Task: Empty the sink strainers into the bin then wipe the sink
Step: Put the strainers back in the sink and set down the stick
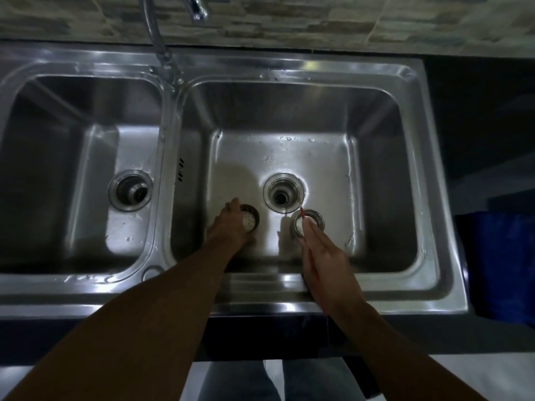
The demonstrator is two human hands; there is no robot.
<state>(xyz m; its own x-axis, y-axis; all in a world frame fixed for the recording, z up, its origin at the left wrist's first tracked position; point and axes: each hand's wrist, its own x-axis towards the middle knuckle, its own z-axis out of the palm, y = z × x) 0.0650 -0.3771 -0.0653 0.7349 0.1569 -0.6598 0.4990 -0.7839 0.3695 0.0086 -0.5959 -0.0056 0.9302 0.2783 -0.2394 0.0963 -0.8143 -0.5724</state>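
Note:
A steel double sink (289, 290) fills the view. Both my hands reach into the right basin, in front of its open drain (283, 193). My left hand (228, 227) grips a perforated strainer basket (250, 223), tipped on its side with its holed bottom facing right. My right hand (321, 256) holds a thin red stick (302, 213) along its fingers. The fingertips and the stick's tip rest at a second round steel strainer (311, 222), which has something white inside. Whether that strainer stands on the basin floor or is lifted, I cannot tell.
The left basin has its own drain (130, 190) with a fitting in it. A tap spout (198, 8) and a hose (157, 44) hang over the divider at the back. A blue object (498, 264) stands right of the sink on the dark counter.

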